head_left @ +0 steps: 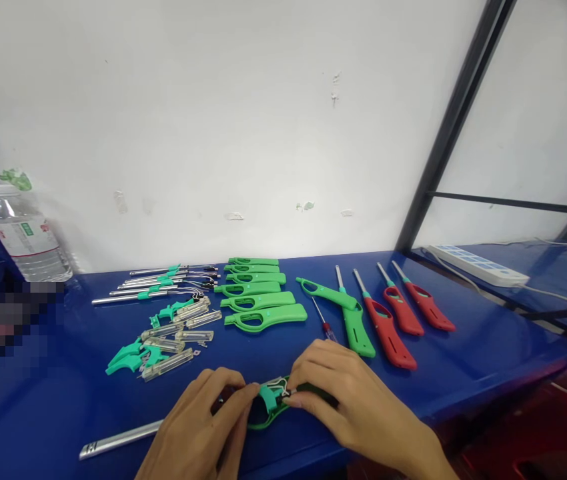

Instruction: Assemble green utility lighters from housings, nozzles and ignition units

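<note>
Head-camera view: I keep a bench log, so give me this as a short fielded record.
Left hand: fingertips at teal trigger
Right hand: pinching small black part by white wires
Between hands: open green lighter shell
Beyond, left: metal lighter tubes, clear fuel tanks
Beyond, center: row of green lighter shells
Beyond, right: red lighters, screwdriver
Far left: water bottle
Surface: blue tabletop

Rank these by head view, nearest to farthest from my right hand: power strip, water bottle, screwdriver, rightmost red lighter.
1. Screwdriver, just beyond the right hand.
2. Rightmost red lighter, right of the hand.
3. Power strip, farther right.
4. Water bottle, far left.
</note>
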The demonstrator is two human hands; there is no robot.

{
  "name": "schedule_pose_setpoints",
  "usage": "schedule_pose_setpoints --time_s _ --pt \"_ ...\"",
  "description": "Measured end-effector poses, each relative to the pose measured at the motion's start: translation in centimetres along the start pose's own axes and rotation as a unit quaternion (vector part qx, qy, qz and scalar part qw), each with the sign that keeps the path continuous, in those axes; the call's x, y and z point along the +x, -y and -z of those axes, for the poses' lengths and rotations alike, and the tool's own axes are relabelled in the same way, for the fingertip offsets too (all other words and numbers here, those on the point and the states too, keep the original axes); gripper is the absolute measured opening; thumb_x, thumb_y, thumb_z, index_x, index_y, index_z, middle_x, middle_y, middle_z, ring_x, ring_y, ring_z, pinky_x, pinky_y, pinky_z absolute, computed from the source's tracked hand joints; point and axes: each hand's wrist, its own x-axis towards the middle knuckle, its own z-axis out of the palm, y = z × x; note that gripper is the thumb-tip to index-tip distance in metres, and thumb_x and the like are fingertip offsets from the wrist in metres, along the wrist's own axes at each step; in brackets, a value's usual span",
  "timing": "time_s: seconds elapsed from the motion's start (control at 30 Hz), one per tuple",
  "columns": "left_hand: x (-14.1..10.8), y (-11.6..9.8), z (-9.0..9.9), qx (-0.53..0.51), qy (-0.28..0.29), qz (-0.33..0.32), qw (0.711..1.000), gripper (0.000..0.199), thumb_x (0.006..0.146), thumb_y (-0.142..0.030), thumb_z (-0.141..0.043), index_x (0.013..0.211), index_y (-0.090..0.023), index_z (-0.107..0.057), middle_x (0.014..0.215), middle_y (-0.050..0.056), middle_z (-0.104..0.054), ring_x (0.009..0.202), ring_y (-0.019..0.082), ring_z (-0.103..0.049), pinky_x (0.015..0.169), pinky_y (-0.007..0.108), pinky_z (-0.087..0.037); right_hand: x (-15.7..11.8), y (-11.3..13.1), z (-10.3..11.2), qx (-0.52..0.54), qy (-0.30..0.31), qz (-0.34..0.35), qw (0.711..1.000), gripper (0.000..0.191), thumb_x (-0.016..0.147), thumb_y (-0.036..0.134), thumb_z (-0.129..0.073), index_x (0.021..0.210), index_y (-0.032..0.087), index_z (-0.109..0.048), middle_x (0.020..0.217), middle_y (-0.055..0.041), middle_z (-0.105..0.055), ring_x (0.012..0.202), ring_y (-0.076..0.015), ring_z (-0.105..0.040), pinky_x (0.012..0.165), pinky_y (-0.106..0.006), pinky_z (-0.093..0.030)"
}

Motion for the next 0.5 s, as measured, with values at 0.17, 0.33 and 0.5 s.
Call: schedule_pose_setpoints --time_s 0.17,0.33,0.5 --pt "0.27 -0.71 0.26 0.009 -0.004 -0.005 1.0 0.019 0.112 -0.024 -0.053 0.127 -0.026 -0.065 0.106 0.003 -0.069 0.091 0.02 -0.074 0.084 0.034 -0.066 0.09 0.14 0.1 0.004 -0.003 0.018 1.0 0.009 0.111 0.023 -0.069 0.103 0.022 -0.073 0.103 0.0003 -0.078 0.095 -0.02 -0.066 0.091 -0.034 -0.047" --pt "0.25 -0.58 0.03 0.004 0.007 -0.004 1.0 0.019 0.113 -0.024 -0.051 0.127 -0.028 -0.065 0.104 0.002 -0.068 0.088 0.02 -0.073 0.079 0.036 -0.066 0.17 0.02 0.1 0.014 -0.004 0.026 1.0 0.014 0.113 0.024 -0.066 0.102 0.021 -0.075 0.103 0.0002 -0.079 0.095 -0.0193 -0.066 0.09 -0.033 -0.047" --pt "0.39 -0.51 -0.12 0.001 0.011 -0.006 1.0 0.018 0.112 -0.021 -0.053 0.125 -0.026 -0.065 0.104 0.003 -0.067 0.086 0.02 -0.072 0.077 0.035 -0.065 0.13 -0.04 0.18 0.015 -0.004 0.023 1.0 0.015 0.112 0.024 -0.068 0.1 0.02 -0.076 0.103 -0.0006 -0.077 0.095 -0.0183 -0.067 0.091 -0.033 -0.048"
